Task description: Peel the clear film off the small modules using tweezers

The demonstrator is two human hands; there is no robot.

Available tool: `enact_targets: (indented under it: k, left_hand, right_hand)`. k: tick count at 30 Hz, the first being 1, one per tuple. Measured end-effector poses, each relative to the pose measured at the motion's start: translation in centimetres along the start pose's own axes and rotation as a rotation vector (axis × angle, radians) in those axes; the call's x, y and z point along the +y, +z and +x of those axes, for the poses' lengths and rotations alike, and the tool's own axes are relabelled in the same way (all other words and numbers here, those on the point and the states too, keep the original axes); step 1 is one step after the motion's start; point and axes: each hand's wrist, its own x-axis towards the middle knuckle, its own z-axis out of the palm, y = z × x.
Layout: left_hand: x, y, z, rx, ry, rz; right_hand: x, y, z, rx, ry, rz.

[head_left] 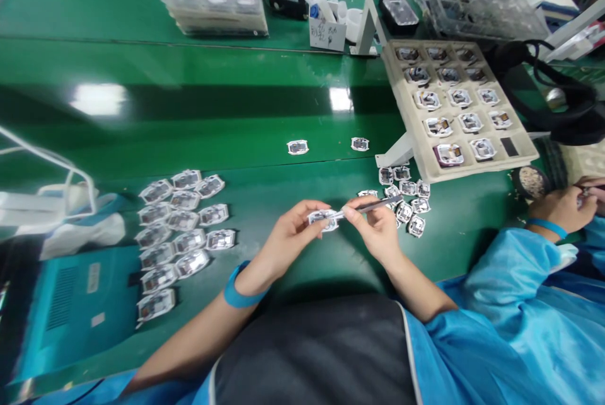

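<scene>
My left hand is closed, its thumb and fingers pinching the edge of a small white-framed electronic part. In my right hand are tweezers, held like a pen. Their light tips reach the right side of the part; whether they grip anything there is too small to tell. Beyond my right hand lies a loose cluster of similar parts. Two single parts, a left one and a right one, lie farther back on the green bench.
Rows of white-framed parts lie left, beside a teal device. A beige compartment tray of parts slopes at the right. Stacked clear trays and a tool box stand behind. A co-worker's hand is at far right.
</scene>
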Motion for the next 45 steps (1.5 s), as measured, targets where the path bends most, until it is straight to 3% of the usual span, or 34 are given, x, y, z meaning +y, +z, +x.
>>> enact_targets:
  k: [15, 24, 31, 45]
  left_hand:
    - [-0.6, -0.1, -0.1, -0.003, 0.059, 0.099]
    - [-1.1, -0.2, -0.4, 0.002, 0.085, 0.154]
    - [-1.3, -0.2, -0.5, -0.013, 0.111, 0.201]
    - [-0.6, 0.2, -0.4, 0.01, 0.093, 0.23]
  right_hand:
    - [0.4, 0.2, 0.3, -0.035, 0.084, 0.076]
    - [0.0, 0.2, 0.1, 0.008, 0.023, 0.011]
    - [-0.4, -0.2, 0.2, -0.036, -0.002, -0.026]
    - [-0.8, -0.4, 0.0, -0.053, -0.059, -0.115]
